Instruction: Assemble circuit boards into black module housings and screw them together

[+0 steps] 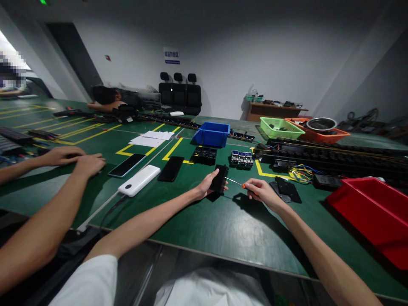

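Near the middle of the green table, my left hand (207, 185) is closed round a black rectangular part (218, 178), held tilted above the surface. My right hand (259, 191) grips a screwdriver (235, 182) by its orange handle. Its thin metal shaft points left, and the tip is at the right edge of the black part; whether it touches a screw is too small to tell. Behind the hands are a black module (204, 155) and a module with blue and silver pieces (242, 159). Thin black plates (285, 190) lie just beyond my right hand.
Left of my hands lie a black phone (171, 168), a white power bank (139, 180) and another phone (127, 165). A co-worker's hands (78, 161) rest further left. A blue bin (211, 134) stands behind, a red bin (372, 212) at right, near wires (302, 173).
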The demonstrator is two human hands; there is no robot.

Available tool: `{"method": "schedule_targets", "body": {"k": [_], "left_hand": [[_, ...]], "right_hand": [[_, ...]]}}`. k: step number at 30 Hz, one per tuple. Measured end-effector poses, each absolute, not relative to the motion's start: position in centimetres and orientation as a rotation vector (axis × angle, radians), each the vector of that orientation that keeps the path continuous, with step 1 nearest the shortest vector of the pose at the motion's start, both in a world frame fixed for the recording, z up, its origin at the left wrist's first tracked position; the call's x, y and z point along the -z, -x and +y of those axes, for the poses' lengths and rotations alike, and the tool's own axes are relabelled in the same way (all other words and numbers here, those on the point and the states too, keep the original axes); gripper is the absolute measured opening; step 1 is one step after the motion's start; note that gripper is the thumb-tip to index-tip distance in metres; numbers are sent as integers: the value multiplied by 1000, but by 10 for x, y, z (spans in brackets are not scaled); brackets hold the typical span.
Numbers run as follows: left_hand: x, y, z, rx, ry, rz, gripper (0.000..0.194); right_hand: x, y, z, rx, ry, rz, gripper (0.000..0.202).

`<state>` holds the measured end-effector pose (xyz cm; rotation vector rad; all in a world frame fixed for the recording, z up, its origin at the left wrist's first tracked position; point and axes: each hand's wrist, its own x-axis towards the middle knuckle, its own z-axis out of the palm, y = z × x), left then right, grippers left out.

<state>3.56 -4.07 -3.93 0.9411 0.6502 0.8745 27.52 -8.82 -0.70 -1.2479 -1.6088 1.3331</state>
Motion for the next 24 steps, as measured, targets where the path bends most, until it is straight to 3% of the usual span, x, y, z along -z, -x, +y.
{"method": "schedule_targets", "body": {"k": [24], "left_hand": [[41, -38, -41, -940, -941, 634, 45]], "right_hand": [[6, -276, -88, -1361, 1247, -1586, 41]]}}
